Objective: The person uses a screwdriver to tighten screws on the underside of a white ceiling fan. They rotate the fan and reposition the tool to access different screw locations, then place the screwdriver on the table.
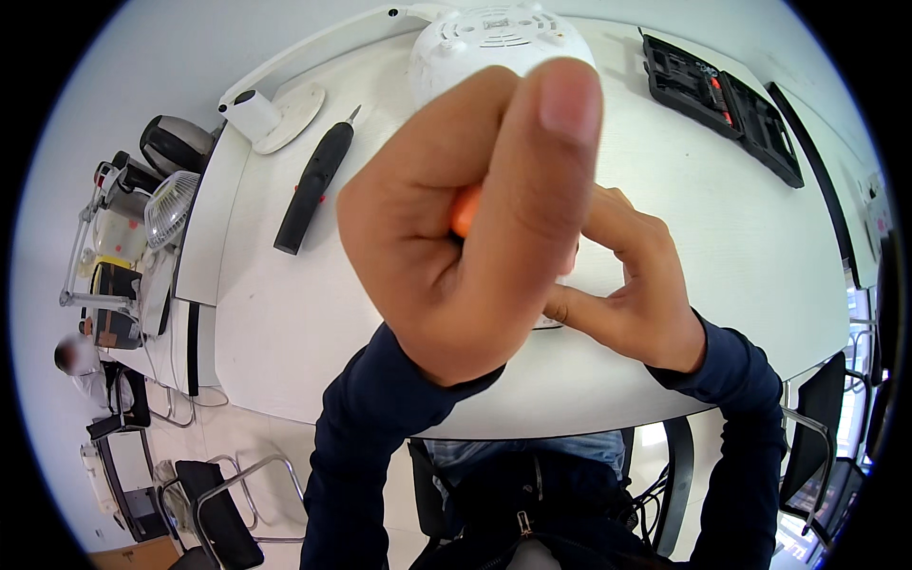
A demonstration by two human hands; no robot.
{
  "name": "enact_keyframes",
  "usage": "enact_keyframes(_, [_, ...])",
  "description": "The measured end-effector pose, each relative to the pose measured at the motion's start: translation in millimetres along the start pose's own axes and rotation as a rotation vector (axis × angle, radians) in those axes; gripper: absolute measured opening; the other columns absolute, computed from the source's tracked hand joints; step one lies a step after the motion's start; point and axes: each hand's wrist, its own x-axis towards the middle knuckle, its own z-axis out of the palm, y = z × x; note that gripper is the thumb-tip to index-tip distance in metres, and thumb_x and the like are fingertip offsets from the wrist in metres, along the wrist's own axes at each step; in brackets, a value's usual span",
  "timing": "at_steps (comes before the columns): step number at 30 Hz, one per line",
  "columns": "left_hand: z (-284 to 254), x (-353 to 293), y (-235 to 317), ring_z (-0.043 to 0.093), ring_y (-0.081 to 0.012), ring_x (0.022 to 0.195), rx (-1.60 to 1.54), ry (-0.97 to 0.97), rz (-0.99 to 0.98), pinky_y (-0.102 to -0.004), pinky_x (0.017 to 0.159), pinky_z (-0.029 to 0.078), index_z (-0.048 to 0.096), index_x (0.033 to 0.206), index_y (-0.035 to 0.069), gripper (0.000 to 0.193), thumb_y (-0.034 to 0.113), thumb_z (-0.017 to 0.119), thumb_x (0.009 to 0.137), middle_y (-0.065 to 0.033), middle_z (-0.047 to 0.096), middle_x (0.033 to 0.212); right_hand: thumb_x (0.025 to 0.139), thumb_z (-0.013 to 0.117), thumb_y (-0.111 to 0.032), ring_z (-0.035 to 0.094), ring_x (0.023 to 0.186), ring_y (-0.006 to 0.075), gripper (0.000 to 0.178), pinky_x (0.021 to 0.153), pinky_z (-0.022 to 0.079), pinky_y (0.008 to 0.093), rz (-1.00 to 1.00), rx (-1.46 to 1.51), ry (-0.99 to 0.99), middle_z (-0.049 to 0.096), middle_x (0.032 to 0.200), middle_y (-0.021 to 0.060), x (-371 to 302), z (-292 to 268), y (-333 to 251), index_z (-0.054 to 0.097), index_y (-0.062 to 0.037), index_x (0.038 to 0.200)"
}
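1. The left hand (499, 247) is closed in a fist high above the surface (741, 323), with its fingers (418, 152) curled in tightly and its thumb (560, 152) pointing toward the top of the view.
2. The orange item (464, 211) sits inside this fist, gripped by the curled fingers; only a small rounded part shows between them and the thumb, so its full shape cannot be told.
3. The right hand (651, 294) is just to the right and partly behind the left, its fingers bent and its thumb apart from them, leaving a gap.
4. Its fingertips pass behind the left thumb, so whether they pinch anything cannot be told.
5. A pale edge of an object (548, 323) shows beside the right thumb tip; the left hand hides most of it.
6. On the surface, a black handheld driver (315, 190) lies left of the fist, a white vented body (499, 36) stands beyond it, and an open black tool case (719, 106) lies at the far right.
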Motion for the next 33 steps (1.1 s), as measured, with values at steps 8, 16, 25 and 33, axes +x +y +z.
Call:
enact_keyframes(8, [-10,5,3,0.040,-0.0121,0.036,-0.378,-0.418,-0.086,-0.0240,0.034,0.035,0.039,0.057,0.008,0.043,0.028,0.028,0.093,-0.0067,0.042,0.053,0.065,0.073,-0.016,0.050,0.067,0.0221,0.026,0.061,0.039,0.0311,-0.062,0.169,-0.061,0.059,0.077,0.0082,2,-1,2,0.061,-0.0037,0.085])
enact_keyframes(16, [14,-4,3,0.043,-0.0123,0.037,-0.006,0.008,0.091,-0.0237,0.036,0.038,0.043,0.062,0.005,0.036,0.026,0.038,0.091,-0.0077,0.046,0.053,0.064,0.074,-0.018,0.049,0.064,0.0220,0.032,0.058,0.040,0.0294,0.006,0.193,0.048,0.059,0.079,0.0081,0,6,-4,0.060,-0.0047,0.090])
enact_keyframes(25, [7,11,0,0.037,-0.0128,0.033,-0.312,-0.206,-0.163,-0.0244,0.033,0.032,0.036,0.052,0.010,0.042,0.028,0.033,0.090,-0.0069,0.043,0.047,0.066,0.072,-0.015,0.054,0.073,0.0237,0.029,0.064,0.041,0.0319,-0.045,0.179,-0.092,0.060,0.081,0.0102,4,-13,4,0.059,-0.0038,0.090])
enact_keyframes(33, [13,5,-5,0.042,-0.0117,0.036,0.052,0.082,0.152,-0.0217,0.036,0.034,0.048,0.060,0.004,0.032,0.020,0.045,0.088,-0.0029,0.045,0.048,0.064,0.073,-0.016,0.050,0.064,0.0227,0.031,0.060,0.040,0.0309,0.028,0.099,-0.022,0.058,0.075,0.0075,5,-1,-4,0.058,-0.0042,0.089])
